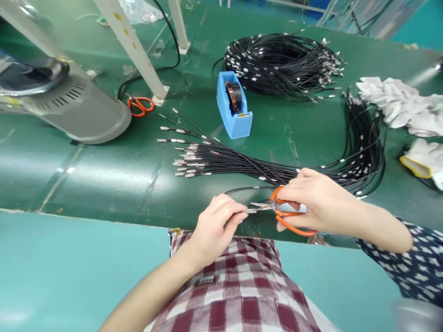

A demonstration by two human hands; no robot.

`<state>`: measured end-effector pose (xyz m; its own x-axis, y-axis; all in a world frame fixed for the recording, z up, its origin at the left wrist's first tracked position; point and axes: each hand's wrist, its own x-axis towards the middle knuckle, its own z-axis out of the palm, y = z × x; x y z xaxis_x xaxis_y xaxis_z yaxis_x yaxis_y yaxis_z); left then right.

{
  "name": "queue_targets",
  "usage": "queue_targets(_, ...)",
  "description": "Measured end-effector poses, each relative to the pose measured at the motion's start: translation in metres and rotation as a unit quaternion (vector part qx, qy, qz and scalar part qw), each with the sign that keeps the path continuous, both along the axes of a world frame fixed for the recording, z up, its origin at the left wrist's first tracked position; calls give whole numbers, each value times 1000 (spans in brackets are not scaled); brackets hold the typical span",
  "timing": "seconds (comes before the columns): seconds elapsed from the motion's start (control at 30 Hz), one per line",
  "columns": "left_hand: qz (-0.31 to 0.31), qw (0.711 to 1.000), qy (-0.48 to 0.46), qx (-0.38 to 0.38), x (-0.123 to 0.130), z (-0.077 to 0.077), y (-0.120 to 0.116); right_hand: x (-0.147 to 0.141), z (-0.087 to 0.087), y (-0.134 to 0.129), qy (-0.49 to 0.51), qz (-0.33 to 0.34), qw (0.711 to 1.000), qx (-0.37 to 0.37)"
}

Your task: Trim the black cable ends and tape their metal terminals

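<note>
My right hand (309,199) is gripping orange-handled scissors (272,206). My left hand (218,221) is pinching a small pale piece (251,210) beside the blades.

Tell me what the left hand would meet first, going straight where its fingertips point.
The left hand would likely meet the scissors held in the right hand, blades first, though depth is unclear.

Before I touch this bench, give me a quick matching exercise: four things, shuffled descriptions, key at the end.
Things:
1. Tape dispenser
2. Coiled cables
3. Nearer scissors
4. Gloves

Descriptions:
A. Held in the right hand
B. White, at the picture's right edge
C. Black, wound in a ring
D. Light blue

Pairs: 1-D, 2-C, 3-A, 4-B
</note>
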<state>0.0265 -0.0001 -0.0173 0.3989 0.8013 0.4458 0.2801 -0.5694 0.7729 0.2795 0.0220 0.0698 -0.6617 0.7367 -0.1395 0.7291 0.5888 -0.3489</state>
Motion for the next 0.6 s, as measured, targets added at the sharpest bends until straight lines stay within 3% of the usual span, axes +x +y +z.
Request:
queue_targets(0.17,-2,997,50,66,1,-1,-3,0,8,3,-41,46,998,20)
queue_targets(0.6,-30,982,92,163,0,-3,-8,-2,15,5,-80,70,994,5)
